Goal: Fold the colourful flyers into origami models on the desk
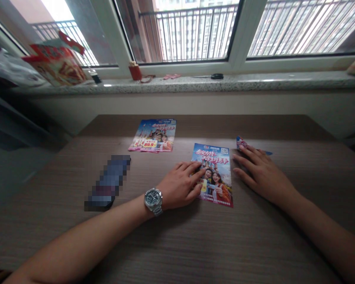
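A printed flyer (214,169) with a blue sky and two people on it lies flat on the table. My left hand (182,183), a metal watch (153,198) on its wrist, rests with fingers stretched over the flyer's left side. To the right, my right hand (256,169) lies palm down with fingers apart. Under its fingertips is a folded piece of the same kind of printed paper (240,142), mostly hidden by the hand. A stack of similar flyers (154,136) sits farther back on the left.
A phone (109,181), its screen blurred out, lies left of my left hand on the wooden table (177,244). Behind, the stone windowsill (242,81) carries scissors (216,76), a red lighter-like object (135,71) and a red food bag (60,65).
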{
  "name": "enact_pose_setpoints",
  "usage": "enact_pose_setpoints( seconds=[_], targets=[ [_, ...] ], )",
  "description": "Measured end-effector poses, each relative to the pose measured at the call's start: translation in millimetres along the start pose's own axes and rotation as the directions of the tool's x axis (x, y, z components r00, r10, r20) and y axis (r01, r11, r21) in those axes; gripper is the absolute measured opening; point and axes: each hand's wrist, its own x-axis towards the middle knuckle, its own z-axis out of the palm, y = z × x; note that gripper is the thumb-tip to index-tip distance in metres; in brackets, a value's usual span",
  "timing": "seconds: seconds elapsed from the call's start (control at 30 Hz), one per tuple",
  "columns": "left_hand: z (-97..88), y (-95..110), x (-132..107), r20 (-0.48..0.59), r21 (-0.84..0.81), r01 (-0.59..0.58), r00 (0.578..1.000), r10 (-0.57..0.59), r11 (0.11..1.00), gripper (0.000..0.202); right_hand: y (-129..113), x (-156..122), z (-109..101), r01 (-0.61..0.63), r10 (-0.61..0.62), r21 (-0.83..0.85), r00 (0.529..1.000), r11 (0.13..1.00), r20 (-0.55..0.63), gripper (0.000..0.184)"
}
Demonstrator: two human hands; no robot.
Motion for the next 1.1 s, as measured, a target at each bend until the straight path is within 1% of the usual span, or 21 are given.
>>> enact_pose_setpoints(
  seconds=[0.1,0.2,0.3,0.4,0.47,0.57,0.63,0.7,0.77,0.9,1.0,1.1],
  targets=[
    [0.6,1,0,-0.001,0.002,-0.009,1.0,0.009,1.0,0.049,-2,0,-2,0.012,-0.012,0.006,1.0,1.0,-0.01,0.042],
    [1.5,1,-1,-0.015,-0.003,-0.017,1.0,0.017,1.0,0.05,-9,0,-3,0.062,-0.062,0.042,0.998,0.997,-0.001,0.043],
    [1.7,3,-2,-0.03,-0.012,-0.023,0.999,0.022,1.0,0.051,-20,-3,-4,0.121,-0.127,0.116,0.991,0.986,0.048,0.046],
    [0.8,4,-2,-0.039,-0.022,-0.026,0.999,0.026,0.999,0.051,-28,-6,-4,0.159,-0.186,0.197,0.974,0.967,0.126,0.051],
    [0.3,4,-2,-0.042,-0.03,-0.035,0.999,0.034,0.999,0.053,-30,-8,-3,0.168,-0.211,0.237,0.962,0.957,0.173,0.054],
    [0.5,-2,-2,-0.055,-0.053,-0.065,0.997,0.062,0.996,0.062,-28,-9,-1,0.158,-0.221,0.273,0.951,0.949,0.218,0.056],
    [1.0,-7,-2,-0.061,-0.078,-0.117,0.992,0.112,0.99,0.069,-27,-9,-1,0.148,-0.219,0.287,0.948,0.946,0.232,0.058],
    [1.5,-11,-2,-0.061,-0.111,-0.188,0.981,0.182,0.976,0.073,-25,-9,-1,0.145,-0.22,0.295,0.946,0.944,0.238,0.059],
    [2.0,-13,-2,-0.044,-0.14,-0.224,0.974,0.22,0.964,0.078,-25,-9,-1,0.144,-0.221,0.302,0.946,0.942,0.238,0.059],
    [3.4,-13,-3,-0.021,-0.158,-0.216,0.976,0.215,0.964,0.081,-25,-9,-1,0.152,-0.226,0.321,0.952,0.935,0.207,0.058],
    [4.3,-12,-3,-0.028,-0.161,-0.21,0.978,0.208,0.964,0.076,-26,-9,-4,0.162,-0.232,0.347,0.958,0.924,0.171,0.056],
    [4.1,-12,-3,-0.026,-0.153,-0.212,0.977,0.211,0.965,0.069,-27,-10,-9,0.191,-0.268,0.367,0.948,0.91,0.171,0.055]
  ],
)
